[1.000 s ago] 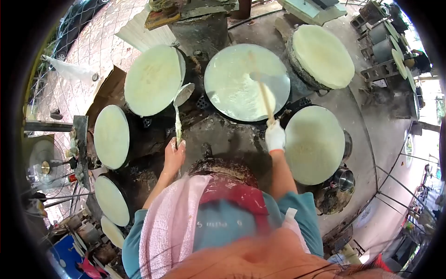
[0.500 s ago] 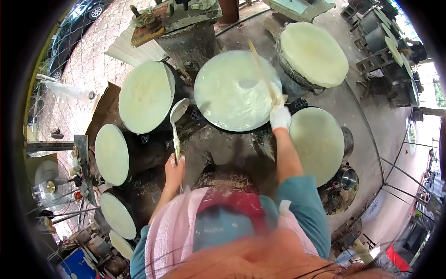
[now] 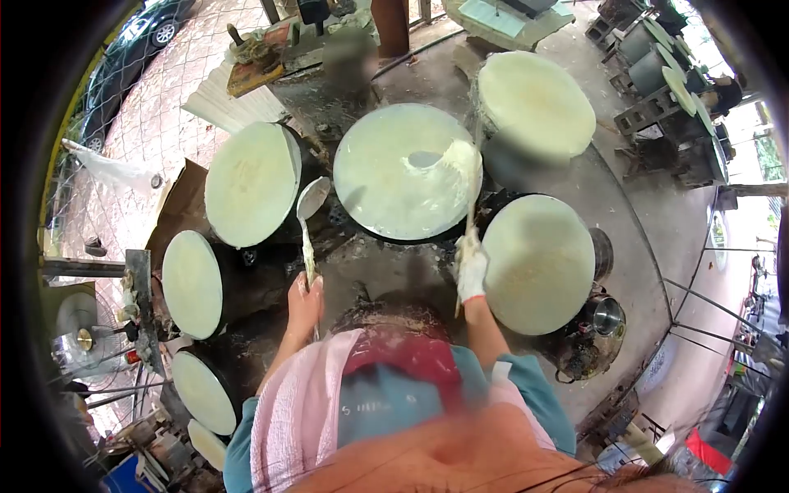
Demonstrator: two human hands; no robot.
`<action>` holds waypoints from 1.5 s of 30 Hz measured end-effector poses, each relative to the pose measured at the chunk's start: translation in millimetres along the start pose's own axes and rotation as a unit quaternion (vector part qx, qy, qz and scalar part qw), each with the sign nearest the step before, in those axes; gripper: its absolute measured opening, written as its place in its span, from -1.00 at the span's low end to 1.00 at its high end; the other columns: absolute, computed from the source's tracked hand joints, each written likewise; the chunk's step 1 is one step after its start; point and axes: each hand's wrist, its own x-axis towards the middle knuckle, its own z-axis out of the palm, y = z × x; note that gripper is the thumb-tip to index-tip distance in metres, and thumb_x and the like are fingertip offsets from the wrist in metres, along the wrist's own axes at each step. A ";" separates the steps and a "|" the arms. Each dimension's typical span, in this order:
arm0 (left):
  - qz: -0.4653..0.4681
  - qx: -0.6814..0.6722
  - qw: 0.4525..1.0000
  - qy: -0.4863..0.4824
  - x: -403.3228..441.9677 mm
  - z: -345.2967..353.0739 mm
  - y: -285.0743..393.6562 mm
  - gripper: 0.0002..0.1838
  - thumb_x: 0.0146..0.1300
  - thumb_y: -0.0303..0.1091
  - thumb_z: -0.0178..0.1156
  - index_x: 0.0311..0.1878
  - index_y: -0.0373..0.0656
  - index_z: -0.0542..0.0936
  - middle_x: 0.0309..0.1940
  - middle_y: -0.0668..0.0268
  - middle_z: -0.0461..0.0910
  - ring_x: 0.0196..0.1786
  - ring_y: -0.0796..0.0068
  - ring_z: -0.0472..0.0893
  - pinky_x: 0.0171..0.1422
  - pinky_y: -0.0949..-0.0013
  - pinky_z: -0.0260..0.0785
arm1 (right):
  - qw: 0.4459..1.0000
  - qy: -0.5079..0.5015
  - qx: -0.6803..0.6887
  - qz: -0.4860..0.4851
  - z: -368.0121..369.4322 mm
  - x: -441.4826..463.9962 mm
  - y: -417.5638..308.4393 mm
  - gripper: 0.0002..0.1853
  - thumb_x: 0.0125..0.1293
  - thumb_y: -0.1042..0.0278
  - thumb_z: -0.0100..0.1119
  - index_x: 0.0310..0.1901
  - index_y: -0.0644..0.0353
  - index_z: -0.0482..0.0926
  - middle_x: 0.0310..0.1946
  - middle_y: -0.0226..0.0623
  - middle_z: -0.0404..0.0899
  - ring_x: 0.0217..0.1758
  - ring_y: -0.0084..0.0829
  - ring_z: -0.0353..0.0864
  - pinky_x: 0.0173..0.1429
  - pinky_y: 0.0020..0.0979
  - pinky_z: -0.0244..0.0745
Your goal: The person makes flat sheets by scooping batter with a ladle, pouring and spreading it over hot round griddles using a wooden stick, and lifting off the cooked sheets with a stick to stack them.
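Observation:
My bare left hand (image 3: 305, 302) grips the handle of a batter-smeared ladle (image 3: 313, 199), its bowl held upward just left of the middle griddle. In a white glove, my right hand (image 3: 472, 267) is closed round a long wooden stick (image 3: 471, 215), which runs up along the right edge of that griddle. Pale batter covers the round middle griddle (image 3: 378, 177). A wet, thicker patch of batter (image 3: 462, 158) lies at its right side, beside a small bare-looking oval spot. Whether the stick touches the batter is hard to tell.
More round, pale-coated griddles stand around me: one at left (image 3: 251, 185), one at upper right (image 3: 536, 105), one at right (image 3: 539, 264), and several lower left. A metal pot (image 3: 608, 315) sits at right. A fan (image 3: 85, 337) and wire fence are at far left.
My right hand has drawn back toward me and left, and the stick now stands more upright. The wet batter has spread at the griddle's upper right. My left hand with the ladle barely moved.

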 end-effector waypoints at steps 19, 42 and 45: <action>0.060 -0.060 0.980 -0.182 117.1 62.7 44.4 -0.79 0.37 -0.34 0.04 -0.38 -0.19 0.36 -0.67 0.43 0.29 -0.73 0.63 0.24 -0.68 0.48 0.06 | 0.995 -0.051 -0.055 0.072 -20.0 -5.4 -19.1 -0.72 0.40 0.32 0.10 0.11 0.05 0.55 -0.57 -0.67 0.37 -0.69 -0.79 0.20 -0.68 -0.66 0.08; -0.314 -0.523 0.763 -0.213 153.7 159.8 7.6 -0.90 0.27 -0.55 -0.02 -0.40 -0.27 0.35 -0.55 0.25 0.35 -0.58 0.47 0.34 -0.61 0.41 0.22 | 0.982 -0.073 -0.075 0.156 100.4 -89.7 25.6 -0.82 0.40 0.09 0.08 -0.16 -0.03 0.54 -0.65 -0.61 0.34 -0.75 -0.69 0.21 -0.71 -0.61 0.09; -0.228 -0.578 0.735 -0.272 124.4 96.8 30.9 -0.89 0.34 -0.45 -0.05 -0.35 -0.18 0.36 -0.60 0.45 0.34 -0.65 0.59 0.32 -0.60 0.45 0.21 | 0.981 -0.118 -0.063 0.137 85.5 -97.3 -15.8 -0.77 0.41 0.13 0.11 -0.01 0.00 0.56 -0.62 -0.63 0.35 -0.72 -0.73 0.22 -0.71 -0.63 0.08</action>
